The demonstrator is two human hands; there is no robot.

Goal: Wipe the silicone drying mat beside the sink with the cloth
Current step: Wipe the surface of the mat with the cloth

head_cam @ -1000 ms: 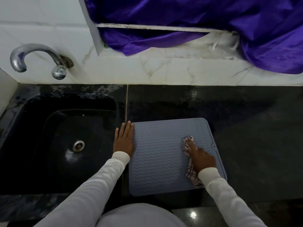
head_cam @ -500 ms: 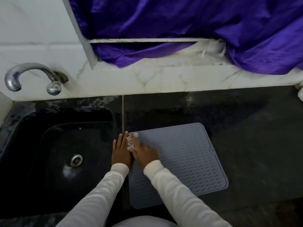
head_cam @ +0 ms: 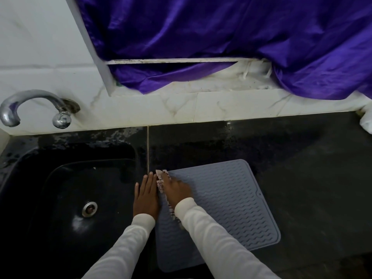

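A grey-blue ribbed silicone drying mat lies on the dark counter just right of the sink. My right hand presses a white checked cloth onto the mat's far left corner; the cloth's tail trails out under my wrist. My left hand lies flat, fingers together, on the counter strip at the mat's left edge, touching the cloth. White sleeves cover both forearms and hide part of the mat's near left side.
A black sink with a metal drain sits to the left, a chrome tap above it. White marble tiles back the dark counter. A purple cloth hangs over the ledge. A white object shows at the far right.
My right hand swept the cloth from the mat's right side across to its far left corner beside my left hand. In the last half second it barely moved. The view tilted up.
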